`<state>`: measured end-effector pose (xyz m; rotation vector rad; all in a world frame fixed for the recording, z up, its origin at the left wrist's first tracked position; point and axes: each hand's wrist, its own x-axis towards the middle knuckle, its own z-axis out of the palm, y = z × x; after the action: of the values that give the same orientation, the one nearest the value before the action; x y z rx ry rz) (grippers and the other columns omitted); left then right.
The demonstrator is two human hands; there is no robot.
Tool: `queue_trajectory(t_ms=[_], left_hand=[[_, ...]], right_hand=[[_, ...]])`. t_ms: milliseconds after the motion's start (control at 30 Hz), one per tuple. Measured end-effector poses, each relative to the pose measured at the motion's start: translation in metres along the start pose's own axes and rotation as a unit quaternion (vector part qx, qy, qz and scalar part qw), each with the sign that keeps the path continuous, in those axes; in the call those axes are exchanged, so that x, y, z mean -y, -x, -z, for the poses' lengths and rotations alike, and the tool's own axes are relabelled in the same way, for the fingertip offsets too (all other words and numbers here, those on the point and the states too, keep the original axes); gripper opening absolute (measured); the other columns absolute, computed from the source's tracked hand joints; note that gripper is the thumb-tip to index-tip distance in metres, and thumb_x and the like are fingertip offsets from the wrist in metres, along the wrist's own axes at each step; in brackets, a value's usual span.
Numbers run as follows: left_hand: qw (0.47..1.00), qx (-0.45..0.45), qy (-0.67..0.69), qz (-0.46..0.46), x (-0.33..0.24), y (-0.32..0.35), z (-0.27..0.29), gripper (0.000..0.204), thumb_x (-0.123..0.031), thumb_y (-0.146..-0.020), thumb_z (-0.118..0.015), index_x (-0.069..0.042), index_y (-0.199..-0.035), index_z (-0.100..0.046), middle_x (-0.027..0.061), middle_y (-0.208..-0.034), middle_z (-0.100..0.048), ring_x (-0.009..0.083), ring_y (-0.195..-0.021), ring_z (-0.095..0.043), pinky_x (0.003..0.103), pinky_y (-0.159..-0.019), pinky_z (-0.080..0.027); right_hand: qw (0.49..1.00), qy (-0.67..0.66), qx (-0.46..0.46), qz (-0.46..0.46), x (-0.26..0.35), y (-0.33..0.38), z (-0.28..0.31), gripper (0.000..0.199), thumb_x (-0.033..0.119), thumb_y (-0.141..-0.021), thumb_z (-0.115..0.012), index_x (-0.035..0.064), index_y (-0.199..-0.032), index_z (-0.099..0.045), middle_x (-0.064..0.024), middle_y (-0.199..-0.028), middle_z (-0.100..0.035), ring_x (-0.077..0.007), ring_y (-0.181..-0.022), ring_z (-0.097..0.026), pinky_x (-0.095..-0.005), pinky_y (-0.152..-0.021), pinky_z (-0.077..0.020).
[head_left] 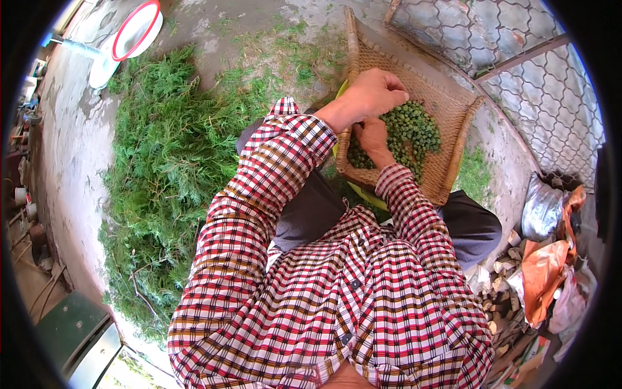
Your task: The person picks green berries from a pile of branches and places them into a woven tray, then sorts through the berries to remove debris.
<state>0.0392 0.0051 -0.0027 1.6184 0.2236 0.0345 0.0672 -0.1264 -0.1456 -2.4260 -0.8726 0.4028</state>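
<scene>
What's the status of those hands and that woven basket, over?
Left hand over woven basket, right hand close by; grips unclear. Small green cones piled in basket. Blocking view: left hand partly hides right. Evergreen cuttings heaped off left.

Floor: grey, worn. To your left, a large heap of cut green sprigs lies directly on it; loose green bits are scattered beyond. In front of you, a woven tray carries small round green pieces, piled toward its near side (exact kind unclear). At your right, wood scraps lie near a silvery bag.
</scene>
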Motion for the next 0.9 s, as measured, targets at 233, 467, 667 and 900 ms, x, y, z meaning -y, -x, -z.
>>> queue_trajectory(t_ms=[233,467,667,900], left_hand=[[0.998,0.024,-0.059,0.011,-0.005,0.003,0.004,0.024,-0.018,-0.081,-0.059,0.002,-0.094,-0.062,0.0075,-0.084,-0.063,0.0123,-0.075,-0.058,0.026,-0.068,-0.047],[0.969,0.070,-0.235,-0.033,0.018,0.001,-0.005,0.026,-0.019,-0.076,-0.059,-0.004,-0.095,-0.063,0.0123,-0.084,-0.064,0.0193,-0.077,-0.062,0.031,-0.070,-0.048],[0.974,0.133,-0.179,0.039,0.021,0.006,-0.016,0.022,-0.015,-0.078,-0.056,0.000,-0.093,-0.061,0.0116,-0.080,-0.063,0.0188,-0.069,-0.063,0.030,-0.061,-0.049],[0.986,0.131,-0.095,0.037,0.018,0.004,-0.010,0.012,-0.008,-0.078,-0.058,0.003,-0.083,-0.057,0.0059,-0.069,-0.059,0.0119,-0.059,-0.058,0.025,-0.051,-0.047]], right_hand=[[0.935,-0.274,0.063,-0.214,-0.025,0.017,0.035,0.018,0.016,-0.076,-0.065,-0.0006,-0.082,-0.063,-0.0068,-0.072,-0.061,-0.0151,-0.065,-0.058,-0.0298,-0.057,-0.0454],[0.745,-0.626,0.050,-0.224,-0.009,0.044,0.078,0.012,0.014,-0.086,-0.057,0.0037,-0.093,-0.057,-0.0016,-0.077,-0.057,-0.0109,-0.065,-0.056,-0.0230,-0.055,-0.0468],[0.706,-0.689,0.051,-0.152,-0.004,0.044,0.090,0.011,0.010,-0.085,-0.057,0.0041,-0.094,-0.057,-0.0009,-0.078,-0.057,-0.0117,-0.067,-0.058,-0.0244,-0.060,-0.0500],[0.638,-0.756,0.078,-0.125,0.009,0.039,0.096,0.012,0.013,-0.084,-0.059,0.0054,-0.094,-0.056,-0.0006,-0.079,-0.058,-0.0114,-0.067,-0.057,-0.0233,-0.060,-0.0492]])
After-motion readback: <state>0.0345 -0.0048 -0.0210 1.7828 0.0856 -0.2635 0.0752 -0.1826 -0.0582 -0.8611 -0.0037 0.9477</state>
